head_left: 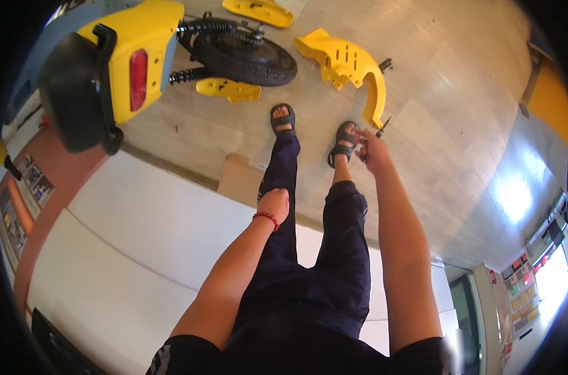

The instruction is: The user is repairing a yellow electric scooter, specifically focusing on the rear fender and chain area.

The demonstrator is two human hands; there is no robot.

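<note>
My left hand (pixel 274 205), with a red bead bracelet (pixel 266 217) at its wrist, rests on my left knee. It looks rounded and curled; its fingers are hidden. Stretched down beside my right foot, my right hand (pixel 375 154) is closed around a slim dark hand tool (pixel 384 127) with a pointed end, its exact kind too small to tell. Some of the fingers look slightly blurred. Just past the tool lies a curved yellow fender-like part (pixel 346 61) with slots, its narrow end close to my hand. A small dark piece (pixel 385 64) shows beside the part's bend.
At the upper left a yellow scooter or motorbike (pixel 118 69) shows its black rear wheel (pixel 246 56) and shock absorbers. Yellow panels (pixel 259 11) lie around the wheel. My sandaled feet are on the wood-look floor (pixel 446 112). A cardboard piece (pixel 237 177) lies beside the white bench (pixel 128 212).
</note>
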